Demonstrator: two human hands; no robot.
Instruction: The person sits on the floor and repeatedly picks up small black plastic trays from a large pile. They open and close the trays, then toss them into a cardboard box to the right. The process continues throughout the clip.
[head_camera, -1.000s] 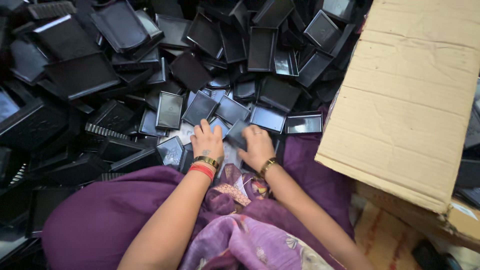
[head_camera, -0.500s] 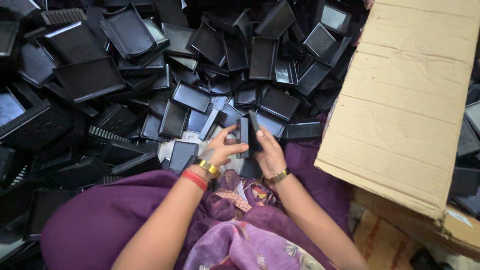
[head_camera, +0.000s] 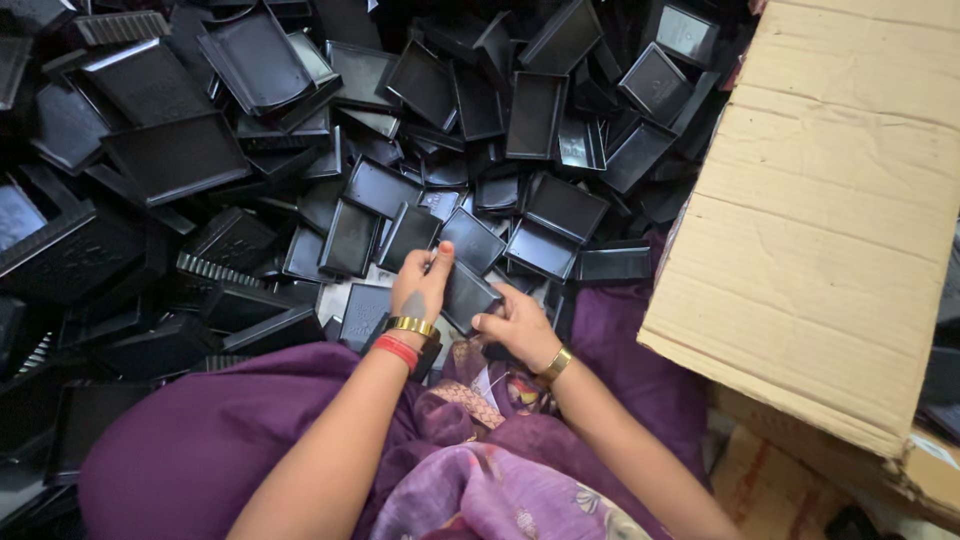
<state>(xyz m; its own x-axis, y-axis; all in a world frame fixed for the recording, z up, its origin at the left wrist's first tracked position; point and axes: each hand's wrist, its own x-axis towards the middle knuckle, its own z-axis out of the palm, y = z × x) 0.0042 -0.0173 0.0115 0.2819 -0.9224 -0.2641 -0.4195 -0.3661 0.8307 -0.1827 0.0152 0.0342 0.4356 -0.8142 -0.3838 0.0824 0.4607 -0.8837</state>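
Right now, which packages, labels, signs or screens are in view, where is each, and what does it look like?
Cardboard box: right side, large, plain brown, flap tilted over the pile.
Second cardboard piece: lower right under the box, brown with faint reddish print.
Black trays: heaped across the left and centre, shallow, rectangular, unlabelled.
Small tray: held between left hand and right hand.
No signs or screens visible.

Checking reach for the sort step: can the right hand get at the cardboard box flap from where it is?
Probably yes. The right hand grips a small black tray together with the left hand, so it is busy. The cardboard box flap lies off to its right, with only purple cloth between them.
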